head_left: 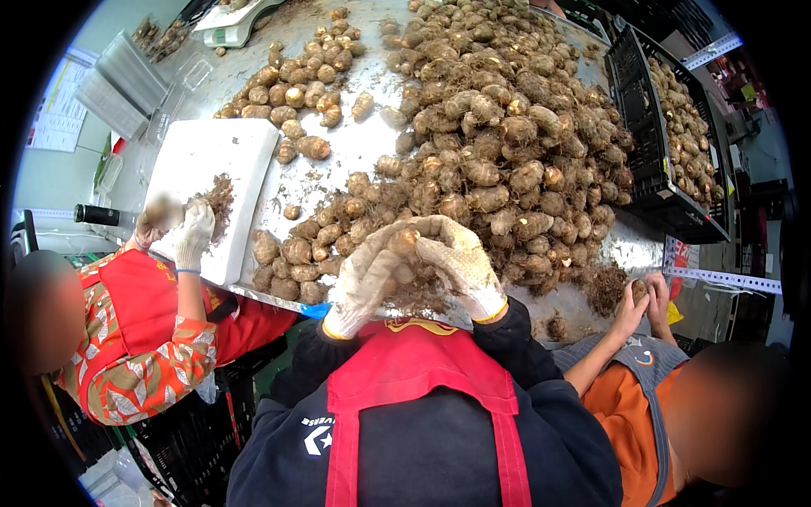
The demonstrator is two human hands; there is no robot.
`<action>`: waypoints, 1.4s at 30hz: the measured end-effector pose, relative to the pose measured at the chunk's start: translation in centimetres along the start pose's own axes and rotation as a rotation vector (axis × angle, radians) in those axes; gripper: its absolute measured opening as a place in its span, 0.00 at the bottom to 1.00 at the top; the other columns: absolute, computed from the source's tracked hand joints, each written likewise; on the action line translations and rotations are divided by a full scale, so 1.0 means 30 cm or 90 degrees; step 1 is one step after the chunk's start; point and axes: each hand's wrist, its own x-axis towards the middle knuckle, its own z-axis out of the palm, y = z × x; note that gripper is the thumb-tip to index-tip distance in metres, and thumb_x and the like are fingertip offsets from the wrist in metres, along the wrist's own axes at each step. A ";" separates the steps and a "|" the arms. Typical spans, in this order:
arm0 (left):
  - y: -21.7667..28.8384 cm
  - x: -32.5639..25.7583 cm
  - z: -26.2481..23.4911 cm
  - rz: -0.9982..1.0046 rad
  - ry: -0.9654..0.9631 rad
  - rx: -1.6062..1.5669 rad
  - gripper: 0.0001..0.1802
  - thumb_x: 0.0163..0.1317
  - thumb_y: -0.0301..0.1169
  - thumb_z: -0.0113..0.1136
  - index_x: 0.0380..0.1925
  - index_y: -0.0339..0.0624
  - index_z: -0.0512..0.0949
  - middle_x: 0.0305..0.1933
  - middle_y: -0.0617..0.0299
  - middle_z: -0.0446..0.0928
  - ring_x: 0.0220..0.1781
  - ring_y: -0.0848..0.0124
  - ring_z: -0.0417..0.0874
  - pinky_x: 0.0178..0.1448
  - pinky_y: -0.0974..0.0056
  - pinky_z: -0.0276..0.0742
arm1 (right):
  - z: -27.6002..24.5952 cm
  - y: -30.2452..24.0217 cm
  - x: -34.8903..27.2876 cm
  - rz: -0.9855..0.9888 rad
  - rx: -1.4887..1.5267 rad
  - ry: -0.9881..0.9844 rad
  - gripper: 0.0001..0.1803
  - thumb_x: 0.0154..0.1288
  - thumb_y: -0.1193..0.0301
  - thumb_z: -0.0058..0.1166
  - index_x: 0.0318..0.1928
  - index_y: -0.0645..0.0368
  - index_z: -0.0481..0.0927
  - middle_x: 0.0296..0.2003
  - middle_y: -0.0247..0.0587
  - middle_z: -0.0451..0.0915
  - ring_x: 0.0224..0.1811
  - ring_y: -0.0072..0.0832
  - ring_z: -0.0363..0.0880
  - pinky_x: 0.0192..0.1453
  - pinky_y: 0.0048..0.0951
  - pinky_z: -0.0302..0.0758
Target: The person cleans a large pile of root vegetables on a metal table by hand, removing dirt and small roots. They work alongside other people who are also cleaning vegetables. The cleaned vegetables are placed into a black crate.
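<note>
Both my hands wear off-white work gloves, dirty at the fingers. Between them, at the table's near edge, is a small brown taro (404,242) with a pale peeled spot on it. My left hand (369,275) closes round the taro from the left. From the right, my right hand (463,262) curls over with its fingertips on the taro. Loose root hairs and dirt (418,297) lie on the table below the hands. Just beyond my hands spreads a big heap of hairy taros (481,173).
Cleaner taros (308,72) form a smaller pile at the back left. A white foam lid (253,169) lies near a co-worker's gloved hand (196,232). At right, another co-worker's bare hands (644,300) hold a taro. A black crate (646,127) of taros stands far right.
</note>
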 end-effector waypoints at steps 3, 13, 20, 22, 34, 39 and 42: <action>0.031 0.007 0.015 -0.041 0.002 -0.050 0.23 0.72 0.35 0.52 0.62 0.33 0.71 0.54 0.59 0.78 0.49 0.75 0.78 0.52 0.70 0.75 | -0.007 0.025 0.004 -0.033 0.031 -0.004 0.19 0.67 0.73 0.56 0.55 0.70 0.74 0.50 0.42 0.79 0.49 0.23 0.77 0.55 0.25 0.74; 0.028 -0.001 0.031 -0.013 0.039 0.057 0.22 0.73 0.36 0.52 0.62 0.35 0.73 0.54 0.57 0.79 0.50 0.71 0.80 0.54 0.67 0.76 | 0.020 -0.017 -0.001 -0.030 -0.131 0.019 0.21 0.68 0.71 0.57 0.57 0.68 0.73 0.50 0.42 0.79 0.50 0.22 0.76 0.54 0.25 0.74; 0.044 0.004 0.056 -0.091 0.079 -0.114 0.20 0.73 0.36 0.51 0.60 0.37 0.75 0.38 0.65 0.80 0.28 0.82 0.77 0.31 0.77 0.71 | -0.025 0.056 0.014 -0.122 -0.128 0.001 0.22 0.68 0.75 0.55 0.61 0.68 0.71 0.51 0.42 0.79 0.53 0.24 0.76 0.58 0.26 0.73; 0.058 0.007 0.063 -0.099 0.084 -0.051 0.20 0.73 0.36 0.51 0.60 0.37 0.75 0.34 0.67 0.78 0.23 0.84 0.74 0.27 0.79 0.66 | -0.029 0.055 0.014 -0.107 -0.107 0.007 0.23 0.67 0.76 0.54 0.61 0.68 0.71 0.52 0.42 0.78 0.54 0.25 0.76 0.59 0.27 0.73; -0.016 0.005 0.019 -0.072 0.089 -0.074 0.22 0.73 0.37 0.49 0.62 0.36 0.72 0.29 0.65 0.78 0.23 0.81 0.75 0.28 0.75 0.72 | 0.003 0.014 0.015 -0.130 -0.375 0.056 0.20 0.67 0.75 0.52 0.59 0.66 0.75 0.50 0.45 0.82 0.51 0.25 0.79 0.56 0.25 0.74; -0.011 0.017 -0.005 -0.088 0.084 -0.097 0.20 0.74 0.34 0.46 0.59 0.33 0.74 0.32 0.61 0.79 0.22 0.79 0.75 0.26 0.76 0.71 | -0.060 0.049 0.019 -0.123 -0.277 0.077 0.19 0.70 0.74 0.53 0.59 0.68 0.75 0.53 0.47 0.81 0.55 0.29 0.79 0.59 0.27 0.74; 0.014 0.004 0.005 -0.061 0.080 -0.041 0.20 0.75 0.35 0.46 0.56 0.32 0.75 0.31 0.63 0.79 0.23 0.80 0.74 0.27 0.75 0.69 | -0.049 0.032 0.018 -0.221 -0.406 0.052 0.24 0.64 0.72 0.61 0.61 0.60 0.76 0.56 0.45 0.78 0.54 0.30 0.79 0.58 0.29 0.76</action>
